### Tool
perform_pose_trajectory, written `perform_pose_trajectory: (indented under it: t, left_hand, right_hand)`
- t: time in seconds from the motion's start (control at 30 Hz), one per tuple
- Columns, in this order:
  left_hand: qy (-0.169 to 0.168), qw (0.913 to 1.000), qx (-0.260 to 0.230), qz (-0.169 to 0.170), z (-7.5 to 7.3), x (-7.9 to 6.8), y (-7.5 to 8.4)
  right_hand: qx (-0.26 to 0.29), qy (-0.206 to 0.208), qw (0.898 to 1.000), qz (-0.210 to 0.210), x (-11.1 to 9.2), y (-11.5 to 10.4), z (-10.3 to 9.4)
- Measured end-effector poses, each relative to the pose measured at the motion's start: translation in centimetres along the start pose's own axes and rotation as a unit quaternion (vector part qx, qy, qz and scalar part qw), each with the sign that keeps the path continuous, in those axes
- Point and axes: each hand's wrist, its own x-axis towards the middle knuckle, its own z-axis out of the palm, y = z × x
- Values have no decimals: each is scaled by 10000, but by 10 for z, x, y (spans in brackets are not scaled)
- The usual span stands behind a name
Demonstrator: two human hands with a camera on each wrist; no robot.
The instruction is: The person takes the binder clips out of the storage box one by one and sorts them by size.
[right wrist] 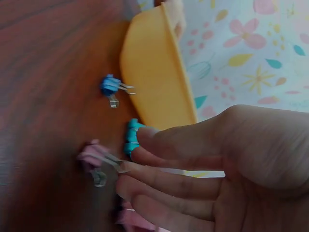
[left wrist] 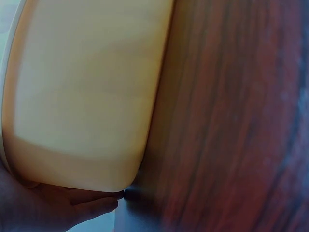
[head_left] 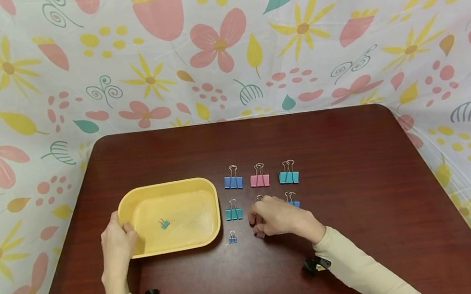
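My left hand (head_left: 117, 243) grips the left end of a yellow plastic basin (head_left: 177, 248), thumb over the rim. In the basin lies a small teal binder clip (head_left: 164, 223). My right hand (head_left: 279, 215) is over the small pink binder clip (right wrist: 94, 155) on the table. In the right wrist view its thumb and fingers are apart, with fingertips beside the clip's wire handle; whether they touch cannot be told. The small blue binder clip (head_left: 232, 238) stands to the left, behind it the medium teal binder clip (head_left: 234, 213). Another pink clip (right wrist: 137, 220) is mostly hidden by the right hand.
Large blue (head_left: 233, 182), pink (head_left: 259, 180) and teal (head_left: 289, 177) binder clips form the back row. A medium blue binder clip (head_left: 295, 203) is partly behind the right hand. The brown table (head_left: 351, 163) meets a flowered cloth (head_left: 224, 85) at its back and sides.
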Motion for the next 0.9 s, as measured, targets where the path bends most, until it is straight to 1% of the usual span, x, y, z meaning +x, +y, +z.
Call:
perform_pose_trajectory:
  t: [0.13, 0.23, 0.43, 0.53, 0.63, 0.7, 0.9]
  left_hand:
    - [-44, 10000, 3, -47, 0, 0, 0]
    - [-68, 10000, 12, -59, -1, 0, 1]
    - [-146, 9999, 20, -65, -2, -1, 2]
    - [-122, 9999, 5, -34, -1, -1, 1]
    - [-93, 10000, 4, 8, 0, -2, 0]
    - [-61, 10000, 22, 42, -1, -2, 0]
    - [-47, 10000, 1, 28, -1, -2, 2]
  right_hand:
    - [-136, 186, 9995, -231, 6, -7, -12]
    - [-230, 246, 9984, -460, 14, -16, -21]
    - [-262, 290, 9952, -900, 38, -36, -37]
    - [-480, 381, 9911, -1185, 53, -46, -42]
    - [-716, 403, 9863, -1429, 68, -59, -45]
    - [-766, 355, 9847, -1526, 79, -69, -45]
    - [-529, -14, 9854, -1619, 112, -91, -35]
